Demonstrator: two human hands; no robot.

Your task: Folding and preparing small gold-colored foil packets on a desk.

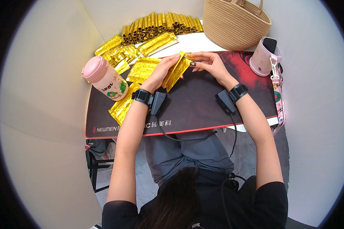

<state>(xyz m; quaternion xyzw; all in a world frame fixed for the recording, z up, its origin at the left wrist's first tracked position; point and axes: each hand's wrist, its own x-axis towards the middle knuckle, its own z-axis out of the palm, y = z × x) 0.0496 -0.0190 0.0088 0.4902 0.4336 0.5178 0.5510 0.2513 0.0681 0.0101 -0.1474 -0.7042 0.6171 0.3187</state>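
My left hand (161, 72) grips a shiny gold foil paper sheet (176, 75), held tilted above the dark mat with its long side running up to the right. The thumb and fingers of my right hand (214, 68) close on the sheet's upper right corner. Flat gold foil sheets (143, 69) lie beside and beneath my left hand, and more gold sheets (120, 111) spread toward the mat's front left. Behind my hands, a pile of rolled gold foil tubes (160, 23) is stacked in rows, open ends showing.
A pink-lidded bottle (110, 82) stands at the left on the gold sheets. At the back right are a woven basket (235, 24) and a pink cup holder (262, 61) with a phone and strap. The red-edged desk mat (202, 110) covers the white table; pale partitions curve around.
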